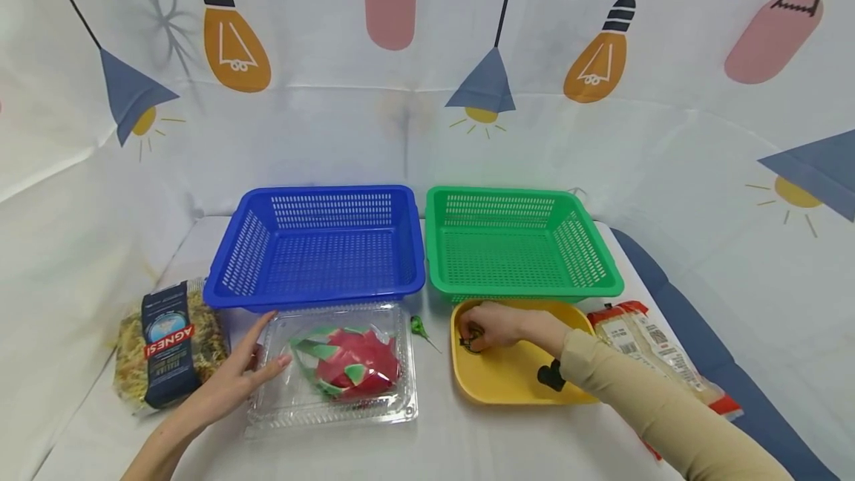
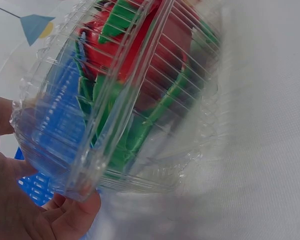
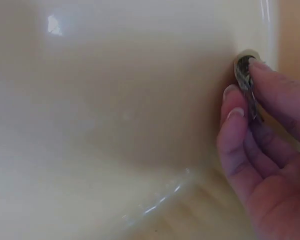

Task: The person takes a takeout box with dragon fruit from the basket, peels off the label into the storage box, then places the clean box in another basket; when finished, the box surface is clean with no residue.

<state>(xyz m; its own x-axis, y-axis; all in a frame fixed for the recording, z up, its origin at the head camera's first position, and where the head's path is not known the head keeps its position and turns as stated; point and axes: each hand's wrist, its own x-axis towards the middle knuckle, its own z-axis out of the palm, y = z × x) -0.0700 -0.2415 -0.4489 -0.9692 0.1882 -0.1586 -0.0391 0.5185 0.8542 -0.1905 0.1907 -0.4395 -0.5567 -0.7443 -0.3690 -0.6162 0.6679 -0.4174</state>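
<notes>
Inspector: Legible markings?
Clerk: The pasta bag (image 1: 130,355) bears AGNESI, white capitals on a red band (image 1: 170,342) across its dark label (image 1: 167,381). Beneath, smaller, ITALIAN; the words under that cannot be made out.
Inspector: The red-edged packet (image 1: 648,355)?
Clerk: Printed panels and a square code (image 1: 657,335); the lettering is too small to read.
</notes>
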